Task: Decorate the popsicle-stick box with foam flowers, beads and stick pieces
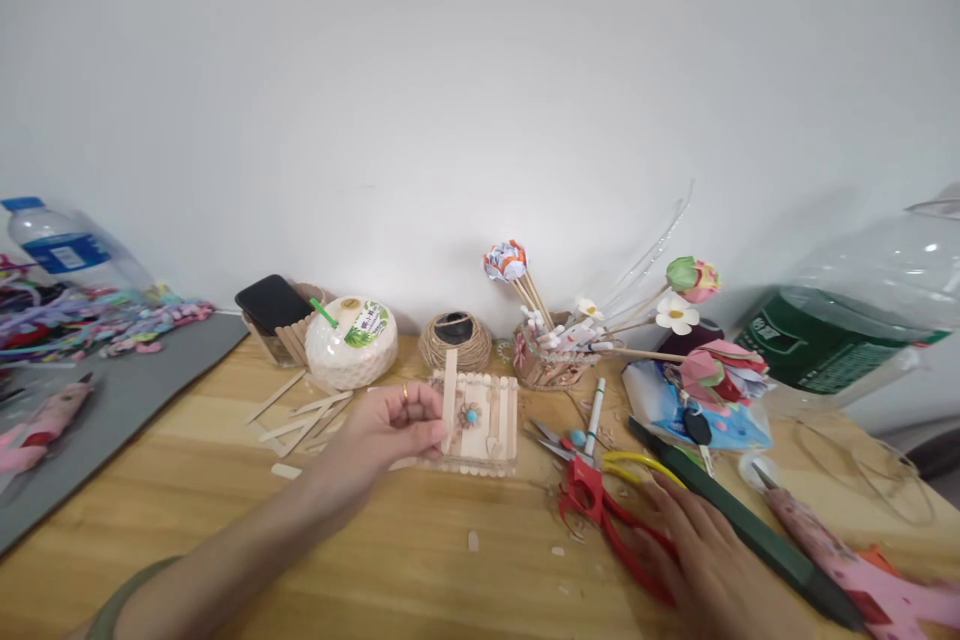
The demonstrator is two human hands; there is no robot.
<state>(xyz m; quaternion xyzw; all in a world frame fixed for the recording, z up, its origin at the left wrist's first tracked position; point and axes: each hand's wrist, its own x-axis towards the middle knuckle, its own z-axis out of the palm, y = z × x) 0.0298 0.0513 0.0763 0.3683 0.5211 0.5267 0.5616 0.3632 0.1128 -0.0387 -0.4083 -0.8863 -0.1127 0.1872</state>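
My left hand [401, 425] is closed, pinching an upright wooden craft stick [450, 390] between thumb and fingers. Behind the stick stands a small panel of craft sticks [501, 420], decorated with a blue bead flower [470, 415]. My right hand [701, 545] reaches over the handles of the red scissors [589, 495], its fingers stretched out and partly blurred. Close to its fingertips is a yellow curved handle [637, 465]. The scissors lie on the table with their blades apart, pointing up and left. My right thumb is hard to make out.
Loose sticks [307, 420] lie left of the panel, near a wrapped coconut [352, 345] and a phone [274, 305]. Behind are a twine roll [455, 340] and a basket [551, 365] of paper flowers. Pink glue gun [847, 560] and large bottle [832, 340] stand right.
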